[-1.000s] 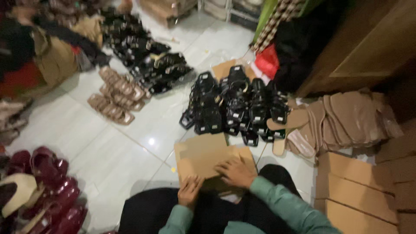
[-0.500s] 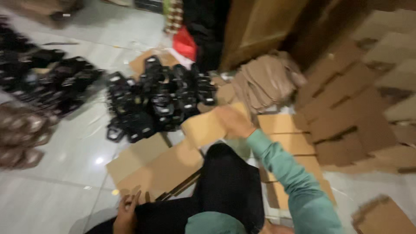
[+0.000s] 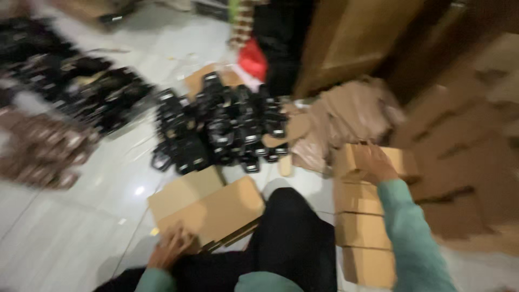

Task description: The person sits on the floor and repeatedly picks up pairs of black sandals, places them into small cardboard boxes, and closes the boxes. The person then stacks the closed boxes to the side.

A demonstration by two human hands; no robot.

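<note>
Cardboard everywhere: our right hand (image 3: 376, 165) clasps the top box (image 3: 367, 161) on the stack (image 3: 361, 227) right of our knee (image 3: 294, 227); left hand (image 3: 172, 246) presses the flat sheets (image 3: 208, 208). A tug could topple the stack.

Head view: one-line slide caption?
Seated person's right hand rests on folded cardboard box; left hand touches flat cardboard sheets beside black sandals.

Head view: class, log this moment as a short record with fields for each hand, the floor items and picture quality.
left hand: on the flat cardboard by the knee
right hand: on the top box of a stack
floor: black sandals, brown sandals, tan pile
picture: blurred
</note>
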